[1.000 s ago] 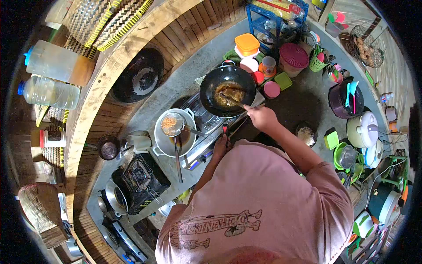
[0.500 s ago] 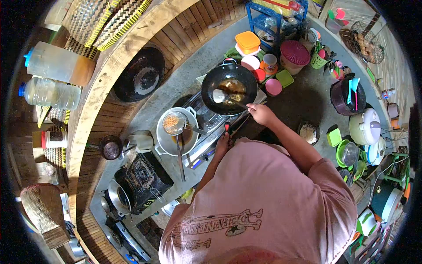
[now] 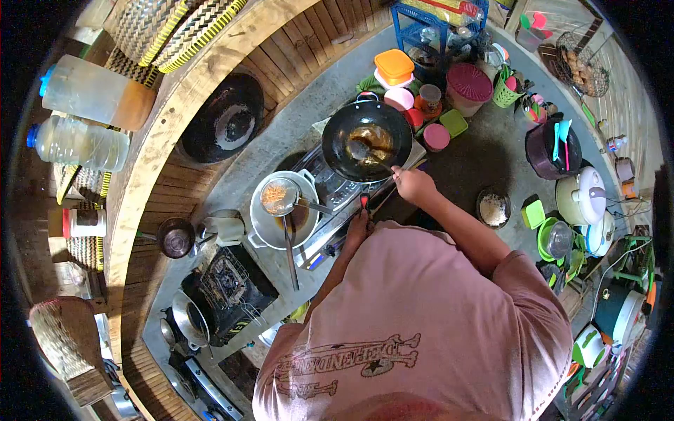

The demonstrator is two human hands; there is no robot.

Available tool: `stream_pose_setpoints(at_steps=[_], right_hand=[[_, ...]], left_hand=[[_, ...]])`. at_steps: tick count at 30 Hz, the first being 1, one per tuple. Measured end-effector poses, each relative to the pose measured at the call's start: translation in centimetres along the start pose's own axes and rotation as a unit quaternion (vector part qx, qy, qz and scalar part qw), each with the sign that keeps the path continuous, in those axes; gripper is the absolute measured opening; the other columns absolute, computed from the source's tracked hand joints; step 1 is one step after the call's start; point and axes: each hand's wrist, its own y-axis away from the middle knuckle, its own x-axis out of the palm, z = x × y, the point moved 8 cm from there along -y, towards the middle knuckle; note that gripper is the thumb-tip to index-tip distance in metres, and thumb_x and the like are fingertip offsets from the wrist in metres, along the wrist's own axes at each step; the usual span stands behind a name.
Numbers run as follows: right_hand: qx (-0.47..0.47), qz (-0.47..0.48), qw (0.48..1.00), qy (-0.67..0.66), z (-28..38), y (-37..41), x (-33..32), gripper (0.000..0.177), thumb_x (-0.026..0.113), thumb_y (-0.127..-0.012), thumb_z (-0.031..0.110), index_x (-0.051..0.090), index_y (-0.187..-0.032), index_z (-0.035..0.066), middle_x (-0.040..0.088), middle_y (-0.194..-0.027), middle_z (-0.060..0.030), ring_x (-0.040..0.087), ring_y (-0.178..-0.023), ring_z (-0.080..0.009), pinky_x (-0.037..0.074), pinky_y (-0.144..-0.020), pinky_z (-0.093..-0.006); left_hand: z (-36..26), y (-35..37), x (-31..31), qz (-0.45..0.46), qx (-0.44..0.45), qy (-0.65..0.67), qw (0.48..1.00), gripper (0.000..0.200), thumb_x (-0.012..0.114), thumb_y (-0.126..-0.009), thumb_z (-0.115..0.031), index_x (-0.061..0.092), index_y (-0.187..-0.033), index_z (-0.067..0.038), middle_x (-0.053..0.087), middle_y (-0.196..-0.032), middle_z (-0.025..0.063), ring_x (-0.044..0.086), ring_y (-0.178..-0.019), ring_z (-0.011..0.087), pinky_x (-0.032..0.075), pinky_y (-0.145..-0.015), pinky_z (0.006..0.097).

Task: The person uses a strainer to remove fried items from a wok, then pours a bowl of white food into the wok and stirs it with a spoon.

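A black wok (image 3: 337, 158) with brown liquid in it sits on the stove (image 3: 330, 203). My right hand (image 3: 414, 185) is closed round the handle of a ladle (image 3: 359, 149), whose bowl rests in the liquid. Below the wok, my left hand (image 3: 359, 226) grips the wok's red-and-black handle (image 3: 364, 202). To the left stands a pale pot (image 3: 263, 228) with dark liquid. A strainer (image 3: 279, 196) holding orange-brown bits lies over that pot, and a long-handled utensil (image 3: 291, 259) leans across its rim.
Lidded plastic containers (image 3: 394, 67) and a blue rack (image 3: 421, 31) stand behind the wok. A small bowl (image 3: 493, 209) and a rice cooker (image 3: 581, 198) are on the right. At the left are a grill (image 3: 228, 284) and another blackened wok (image 3: 225, 119).
The ladle bowl has gone from pale and raised-looking to dark and down in the liquid. My right hand has shifted slightly left; my left hand keeps its grip.
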Motion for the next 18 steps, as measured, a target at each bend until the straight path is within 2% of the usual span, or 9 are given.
stream_pose_setpoints(at_steps=[1, 3, 4, 6, 7, 9, 12, 16, 18], right_hand=[[0.001, -0.001, 1.0, 0.001, -0.3, -0.2, 0.4, 0.035, 0.051, -0.097, 0.025, 0.064, -0.123, 0.006, 0.069, -0.099, -0.0234, 0.066, -0.093, -0.0408, 0.052, -0.083, -0.0457], [-0.067, -0.044, 0.993, -0.089, -0.7, -1.0, 1.4, 0.035, 0.05, -0.097, 0.027, 0.065, -0.12, 0.006, 0.07, -0.1, -0.0213, 0.067, -0.091, -0.0394, 0.053, -0.082, -0.0487], [-0.066, -0.044, 0.993, -0.089, -1.2, -1.5, 2.8, 0.035, 0.05, -0.097, 0.027, 0.065, -0.12, 0.006, 0.07, -0.1, -0.0213, 0.067, -0.091, -0.0394, 0.053, -0.082, -0.0487], [-0.161, -0.116, 0.971, -0.13, -0.7, -1.8, 3.8, 0.035, 0.048, -0.097, 0.026, 0.064, -0.121, 0.007, 0.07, -0.098, -0.0219, 0.067, -0.09, -0.0395, 0.053, -0.081, -0.0495], [-0.16, -0.118, 0.971, -0.13, -0.4, -1.6, 3.4, 0.035, 0.048, -0.097, 0.026, 0.064, -0.121, 0.007, 0.07, -0.098, -0.0219, 0.067, -0.09, -0.0395, 0.053, -0.081, -0.0495], [-0.073, -0.052, 0.996, -0.009, 0.7, -1.3, 2.6, 0.034, 0.05, -0.097, 0.025, 0.065, -0.12, 0.005, 0.069, -0.094, -0.0229, 0.066, -0.087, -0.0404, 0.053, -0.078, -0.0485], [-0.036, -0.033, 0.998, -0.03, 2.1, -0.5, 0.4, 0.033, 0.05, -0.097, 0.024, 0.066, -0.119, 0.004, 0.069, -0.098, -0.0226, 0.066, -0.09, -0.0399, 0.053, -0.081, -0.0483], [-0.113, -0.104, 0.983, -0.101, 2.2, -1.2, 1.2, 0.031, 0.051, -0.096, 0.024, 0.067, -0.117, 0.006, 0.069, -0.097, -0.0211, 0.067, -0.087, -0.0392, 0.054, -0.078, -0.0496], [-0.11, -0.086, 0.989, -0.042, 1.5, -1.8, 2.5, 0.031, 0.05, -0.096, 0.023, 0.067, -0.116, 0.007, 0.07, -0.095, -0.0198, 0.068, -0.084, -0.0387, 0.054, -0.075, -0.0499]], left_hand=[[-0.1, 0.2, 0.2, 0.001, 0.001, 0.0, 1.0, 0.042, 0.046, -0.101, -0.052, 0.055, -0.097, -0.01, 0.05, -0.066, 0.0017, 0.046, -0.059, 0.0112, 0.038, -0.052, 0.0264], [0.5, 0.6, 0.3, -0.038, -0.01, 0.21, 0.977, 0.045, 0.044, -0.102, -0.052, 0.056, -0.094, -0.009, 0.05, -0.066, 0.0026, 0.046, -0.057, 0.0113, 0.038, -0.052, 0.0268], [0.9, 0.3, 0.4, -0.031, -0.013, 0.224, 0.974, 0.046, 0.044, -0.102, -0.052, 0.056, -0.094, -0.009, 0.05, -0.065, 0.0026, 0.046, -0.057, 0.0113, 0.038, -0.052, 0.0268], [2.0, -0.2, 0.6, -0.013, -0.016, 0.24, 0.971, 0.046, 0.044, -0.102, -0.053, 0.056, -0.093, -0.008, 0.05, -0.065, 0.0025, 0.046, -0.056, 0.0114, 0.038, -0.052, 0.0268], [2.4, -0.5, 0.7, -0.007, -0.016, 0.242, 0.97, 0.047, 0.044, -0.102, -0.053, 0.056, -0.093, -0.008, 0.05, -0.065, 0.0024, 0.046, -0.056, 0.0115, 0.038, -0.052, 0.0268], [2.9, -0.8, 0.8, 0.005, -0.017, 0.245, 0.969, 0.048, 0.043, -0.102, -0.053, 0.056, -0.093, -0.008, 0.05, -0.065, 0.0023, 0.046, -0.056, 0.0116, 0.038, -0.052, 0.0268], [3.5, -1.1, 0.7, 0.017, -0.015, 0.246, 0.969, 0.049, 0.043, -0.102, -0.053, 0.056, -0.092, -0.008, 0.05, -0.064, 0.0022, 0.046, -0.055, 0.0117, 0.038, -0.052, 0.0269], [3.9, -1.4, 0.8, 0.027, -0.014, 0.252, 0.967, 0.05, 0.042, -0.102, -0.054, 0.056, -0.091, -0.007, 0.049, -0.064, 0.002, 0.046, -0.055, 0.0119, 0.038, -0.052, 0.0269], [2.8, -1.9, 0.1, 0.005, 0.063, 0.155, 0.986, 0.053, 0.042, -0.101, -0.055, 0.056, -0.09, -0.006, 0.049, -0.062, 0.0006, 0.045, -0.052, 0.0119, 0.037, -0.052, 0.0263]])
